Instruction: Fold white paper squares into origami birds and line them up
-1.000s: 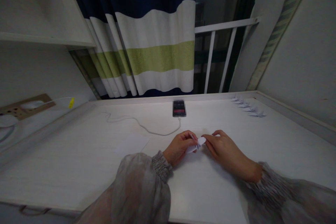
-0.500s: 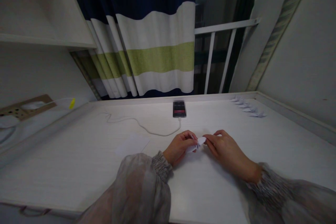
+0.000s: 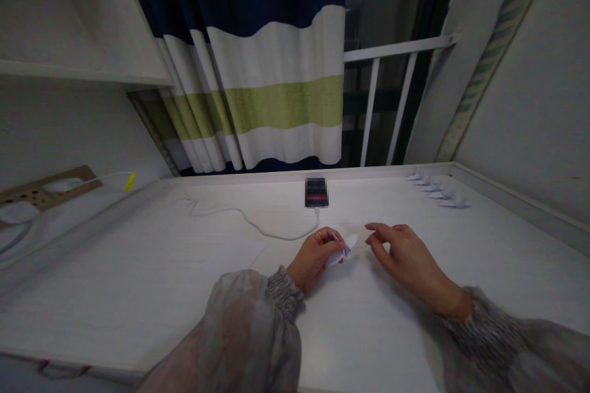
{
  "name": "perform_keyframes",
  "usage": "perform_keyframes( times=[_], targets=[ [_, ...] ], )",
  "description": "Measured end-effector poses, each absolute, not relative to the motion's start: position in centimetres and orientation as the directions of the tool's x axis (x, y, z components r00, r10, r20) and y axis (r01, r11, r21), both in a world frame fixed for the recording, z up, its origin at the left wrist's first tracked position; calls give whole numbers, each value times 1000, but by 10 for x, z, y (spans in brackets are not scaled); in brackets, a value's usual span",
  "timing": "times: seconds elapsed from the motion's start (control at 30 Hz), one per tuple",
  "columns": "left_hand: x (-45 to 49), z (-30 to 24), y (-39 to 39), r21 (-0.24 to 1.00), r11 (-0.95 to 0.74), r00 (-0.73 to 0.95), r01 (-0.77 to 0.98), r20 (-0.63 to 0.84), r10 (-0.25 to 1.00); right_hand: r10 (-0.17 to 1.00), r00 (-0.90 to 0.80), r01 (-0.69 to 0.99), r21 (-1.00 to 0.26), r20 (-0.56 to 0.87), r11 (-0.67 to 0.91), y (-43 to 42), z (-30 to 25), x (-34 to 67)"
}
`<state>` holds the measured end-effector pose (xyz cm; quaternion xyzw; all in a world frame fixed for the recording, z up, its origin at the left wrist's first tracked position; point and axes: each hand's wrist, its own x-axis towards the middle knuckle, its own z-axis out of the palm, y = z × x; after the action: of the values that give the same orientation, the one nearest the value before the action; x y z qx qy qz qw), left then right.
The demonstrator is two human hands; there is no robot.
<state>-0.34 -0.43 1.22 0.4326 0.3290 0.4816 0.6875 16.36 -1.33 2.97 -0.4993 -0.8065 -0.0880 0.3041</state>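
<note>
My left hand (image 3: 317, 256) pinches a small piece of folded white paper (image 3: 351, 242) above the middle of the desk. Part of the paper is hidden by the thumb and fingers. Just to its right, my right hand (image 3: 400, 259) is apart from the paper, thumb and index finger separated and nothing between them. A flat white sheet of paper (image 3: 244, 252) lies to the left of my left hand. Several folded white paper figures (image 3: 437, 190) stand in a row near the back right corner.
Behind my hands a dark phone (image 3: 316, 192) lies on the white desk (image 3: 138, 282), its screen blurred, with a white cable (image 3: 258, 228) running left. A power strip (image 3: 50, 187) is at the left wall. A striped curtain (image 3: 281, 101) hangs behind the desk.
My right hand has let go of the folded paper and drawn back to the right, its fingers parting. My left hand keeps its hold in nearly the same place.
</note>
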Motion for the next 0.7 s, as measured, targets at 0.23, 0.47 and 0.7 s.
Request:
perform_keyframes(
  times=[0.23,0.47,0.7],
  targets=[
    [-3,9,-2,926,112,302,-362,3,953,677,-438,674,-283,592,683,-28,31,152],
    [-4,8,-3,940,141,338,-309,-30,941,649,-440,647,-283,620,708,-23,28,153],
    [-11,7,0,956,-119,204,-268,177,963,696,-405,644,-355,593,677,-22,28,154]
  ],
)
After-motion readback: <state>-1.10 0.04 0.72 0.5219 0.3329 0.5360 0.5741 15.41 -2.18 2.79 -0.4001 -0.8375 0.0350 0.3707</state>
